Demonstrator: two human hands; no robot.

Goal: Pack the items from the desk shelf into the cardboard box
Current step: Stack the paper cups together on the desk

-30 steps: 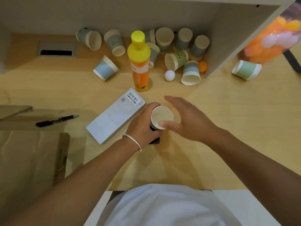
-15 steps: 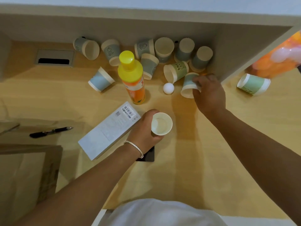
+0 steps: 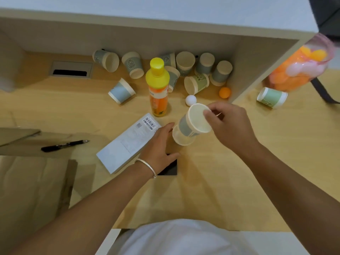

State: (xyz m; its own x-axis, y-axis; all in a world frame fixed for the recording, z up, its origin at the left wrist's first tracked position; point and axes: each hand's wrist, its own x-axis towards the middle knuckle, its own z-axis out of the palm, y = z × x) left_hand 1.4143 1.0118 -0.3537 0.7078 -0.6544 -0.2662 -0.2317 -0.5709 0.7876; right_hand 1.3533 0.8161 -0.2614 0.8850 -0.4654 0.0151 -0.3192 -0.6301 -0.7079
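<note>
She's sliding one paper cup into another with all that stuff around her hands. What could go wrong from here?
The right hand only pinches the upper cup at its rim, so it might slip or go into the lower cup crooked. The white ball lies loose just behind the cups; a nudge could send it rolling. The tall orange bottle stands close to the left hand and could be knocked over.

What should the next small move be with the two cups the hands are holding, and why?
Probably seat the grey-banded cup fully into the lower cup. The right hand pinches its rim, tilted, with its base already entering the cup held by the left hand. Nesting them makes one stack for the cardboard box.
</note>
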